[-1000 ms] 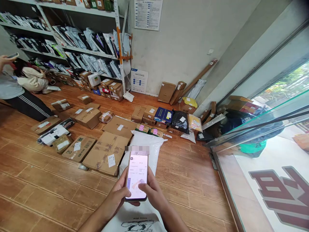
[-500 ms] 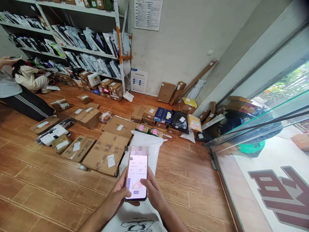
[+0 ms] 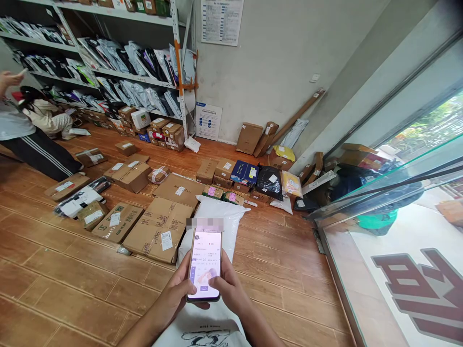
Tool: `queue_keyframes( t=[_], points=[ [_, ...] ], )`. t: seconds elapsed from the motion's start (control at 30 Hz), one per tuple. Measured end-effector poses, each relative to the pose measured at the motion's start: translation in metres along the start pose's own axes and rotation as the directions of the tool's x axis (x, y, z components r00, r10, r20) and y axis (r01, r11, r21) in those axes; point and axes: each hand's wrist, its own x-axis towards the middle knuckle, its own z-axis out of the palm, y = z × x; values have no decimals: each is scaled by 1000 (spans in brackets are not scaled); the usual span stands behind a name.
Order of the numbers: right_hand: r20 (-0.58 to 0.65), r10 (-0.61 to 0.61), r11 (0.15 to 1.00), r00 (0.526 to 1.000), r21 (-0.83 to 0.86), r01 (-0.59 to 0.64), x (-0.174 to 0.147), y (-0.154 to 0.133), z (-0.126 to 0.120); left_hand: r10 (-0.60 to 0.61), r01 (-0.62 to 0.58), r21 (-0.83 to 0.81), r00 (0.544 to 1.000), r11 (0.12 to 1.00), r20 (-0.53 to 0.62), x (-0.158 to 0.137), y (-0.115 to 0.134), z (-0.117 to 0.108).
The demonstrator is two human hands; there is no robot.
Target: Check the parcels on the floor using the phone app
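A smartphone (image 3: 203, 260) with a lit, mostly white and purple screen is held upright in front of my body. My left hand (image 3: 178, 284) grips its left edge, the thumb lying over the lower left of the screen. On the other side my right hand (image 3: 228, 284) wraps the right edge, its thumb over the lower right of the screen. The fingers behind the phone are mostly hidden. Beyond the phone, a large white plastic parcel (image 3: 220, 212) lies on the floor, partly covered by it.
Cardboard boxes (image 3: 159, 226) lie on the wooden floor (image 3: 90, 289) to the left and ahead. A shelf rack (image 3: 137, 74) full of bagged parcels stands at the back left. One person (image 3: 18, 130) stands at far left; another (image 3: 47, 113) crouches. A glass door (image 3: 361, 270) is at right.
My right thumb has moved lower on the phone screen, and the screen content looks slightly different. At far left, the standing person's raised hand has shifted.
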Motion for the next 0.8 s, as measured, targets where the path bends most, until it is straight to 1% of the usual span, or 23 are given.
queue_keyframes(
  t=[0.2,0.33,0.4,0.47,0.57,0.8],
  points=[
    [-14,-2,1000,1000,5,2,-1,-3,2,12,-12,-19,999,1000,-47,2,0,6],
    [-7,-15,1000,1000,-26,15,-2,-2,2,14,-11,33,994,999,-112,7,-3,5],
    [-20,-22,999,1000,-39,21,-2,1,0,5,5,74,992,997,-128,10,-4,4],
    [-32,-10,1000,999,-22,9,-2,3,-2,1,8,85,994,996,-109,11,-4,3],
    [-34,12,1000,999,5,-12,-1,5,-4,4,-1,42,998,999,-61,11,-3,2],
    [-37,-32,999,999,-9,31,0,8,-7,-15,16,24,999,1000,-48,11,-4,3]
  ],
)
